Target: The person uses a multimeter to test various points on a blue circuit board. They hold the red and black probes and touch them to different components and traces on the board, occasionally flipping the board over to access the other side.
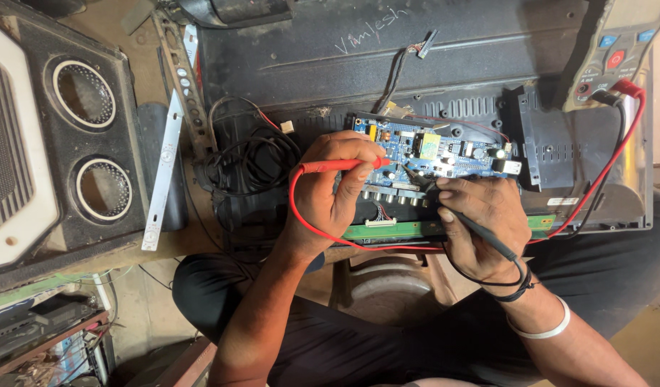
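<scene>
My left hand (333, 190) grips a red test probe (340, 165) whose tip rests on the left part of a blue circuit board (444, 150). My right hand (484, 222) pinches a black test probe (480, 233), its tip touching the board's lower middle. Red and black leads (609, 161) run from the probes to a grey multimeter (620, 50) at the top right. The board sits on the open black back of a flat screen (387, 64), above a green strip board (401, 230).
A speaker box (64, 136) with two round openings lies at the left. A white LED strip (163, 168) and a tangle of black cable (251, 154) lie beside it. My crossed legs in dark trousers (344, 337) fill the bottom.
</scene>
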